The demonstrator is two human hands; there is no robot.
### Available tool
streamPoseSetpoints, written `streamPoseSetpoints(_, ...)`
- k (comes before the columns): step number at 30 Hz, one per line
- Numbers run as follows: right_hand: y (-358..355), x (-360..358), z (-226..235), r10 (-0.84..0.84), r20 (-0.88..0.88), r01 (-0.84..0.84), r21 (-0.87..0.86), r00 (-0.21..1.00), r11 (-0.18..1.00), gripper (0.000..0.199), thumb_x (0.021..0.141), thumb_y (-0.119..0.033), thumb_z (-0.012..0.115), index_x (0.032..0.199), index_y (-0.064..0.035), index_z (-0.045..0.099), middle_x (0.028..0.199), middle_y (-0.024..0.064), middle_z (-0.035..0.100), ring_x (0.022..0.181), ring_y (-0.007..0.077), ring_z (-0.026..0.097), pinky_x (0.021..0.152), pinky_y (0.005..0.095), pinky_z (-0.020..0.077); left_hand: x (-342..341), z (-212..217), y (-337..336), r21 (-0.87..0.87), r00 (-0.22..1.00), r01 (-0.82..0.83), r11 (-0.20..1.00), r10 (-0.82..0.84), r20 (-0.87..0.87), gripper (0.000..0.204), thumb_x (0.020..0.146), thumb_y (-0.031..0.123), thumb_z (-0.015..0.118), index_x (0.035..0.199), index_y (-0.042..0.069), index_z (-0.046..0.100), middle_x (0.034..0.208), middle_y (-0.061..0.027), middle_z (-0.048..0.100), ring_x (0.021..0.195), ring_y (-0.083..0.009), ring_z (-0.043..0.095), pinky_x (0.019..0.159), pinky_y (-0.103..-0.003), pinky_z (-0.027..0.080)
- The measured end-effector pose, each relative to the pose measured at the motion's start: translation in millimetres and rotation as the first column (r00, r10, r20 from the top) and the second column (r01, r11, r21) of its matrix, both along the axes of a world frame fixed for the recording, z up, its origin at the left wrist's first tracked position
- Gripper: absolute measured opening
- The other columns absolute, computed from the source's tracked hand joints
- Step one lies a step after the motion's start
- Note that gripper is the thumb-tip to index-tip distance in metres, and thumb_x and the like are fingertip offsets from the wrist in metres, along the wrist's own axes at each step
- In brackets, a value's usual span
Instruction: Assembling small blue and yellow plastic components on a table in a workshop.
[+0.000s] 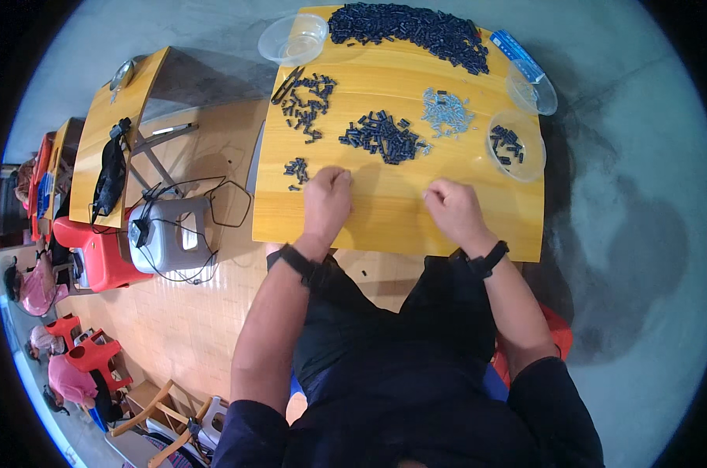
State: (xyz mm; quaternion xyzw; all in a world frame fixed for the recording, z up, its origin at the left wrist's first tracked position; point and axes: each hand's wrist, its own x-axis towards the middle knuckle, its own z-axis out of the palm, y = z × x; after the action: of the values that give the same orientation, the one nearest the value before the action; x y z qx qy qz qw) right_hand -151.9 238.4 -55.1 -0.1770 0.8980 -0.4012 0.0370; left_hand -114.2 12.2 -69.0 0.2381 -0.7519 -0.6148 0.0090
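My left hand point(328, 201) is closed in a fist over the near left of the wooden table point(400, 226), beside a small cluster of short black tubular pieces point(296, 170). My right hand point(456, 209) is also closed, held over the near edge to the right. The fingers hide whatever either hand may hold. Beyond and between the hands lies a bigger pile of the same black pieces point(381, 139). Small pale, see-through pieces point(445, 115) are heaped to its right. Farther left, more loose black pieces point(310, 101) lie by dark tweezers point(286, 86).
A large dark heap point(404, 30) covers the table's far edge. A clear bowl point(534, 162) at the right holds some black pieces. Another clear bowl point(295, 39) sits far left, and a blue box point(517, 56) far right. Stools, cables and a second table point(104, 125) stand left.
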Motion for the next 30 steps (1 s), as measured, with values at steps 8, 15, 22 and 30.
streamPoseSetpoints(8, 10, -44, -7, -0.015, -0.089, 0.024, 0.101, 0.996, 0.995, 0.009, 0.08, -0.008, 0.058, 0.082, -0.0001, 0.06, 0.076, 0.0179, 0.063, 0.073, 0.035, 0.061, 0.065, 0.0413, 0.0481, 46, 1, 12, 0.293, 0.997, -0.043, 0.955, 0.024, 0.07, 0.015, 0.089, 0.01, 0.056, 0.09, -0.005, 0.06, 0.072, -0.0076, 0.062, 0.051, -0.0115, 0.057, 0.047, -0.024, 0.044)
streamPoseSetpoints(15, -7, -44, -14, -0.008, -0.119, 0.02, 0.1, 0.993, 0.995, 0.007, 0.08, -0.006, 0.056, 0.083, -0.0014, 0.06, 0.077, 0.0182, 0.062, 0.074, 0.0363, 0.06, 0.066, 0.0433, 0.0476, 48, -4, 9, 0.292, 0.996, 0.022, 0.956, -0.046, 0.077, 0.014, 0.087, 0.008, 0.057, 0.094, -0.004, 0.061, 0.07, -0.0047, 0.059, 0.051, -0.0098, 0.055, 0.047, -0.023, 0.043)
streamPoseSetpoints(22, 1, -64, -16, -0.024, -0.125, 0.042, 0.146, 0.992, 0.988, 0.012, 0.079, -0.006, 0.056, 0.09, -0.0013, 0.06, 0.081, 0.0196, 0.062, 0.079, 0.0374, 0.06, 0.068, 0.0456, 0.047, 51, -11, 5, 0.378, 0.998, 0.036, 0.925, -0.052, 0.033, 0.015, 0.088, 0.006, 0.055, 0.096, -0.004, 0.061, 0.07, -0.0039, 0.059, 0.052, -0.0093, 0.055, 0.047, -0.023, 0.043)
streamPoseSetpoints(30, -2, -74, -13, 0.047, -0.158, -0.015, 0.201, 0.986, 0.979, 0.011, 0.081, -0.009, 0.057, 0.09, -0.0032, 0.06, 0.084, 0.0181, 0.062, 0.082, 0.0372, 0.059, 0.069, 0.0461, 0.0465, 52, -14, 10, 0.154, 0.987, 0.117, 0.981, -0.132, 0.089, 0.014, 0.083, 0.006, 0.061, 0.092, -0.004, 0.067, 0.069, -0.0077, 0.062, 0.058, -0.0122, 0.059, 0.055, -0.026, 0.048)
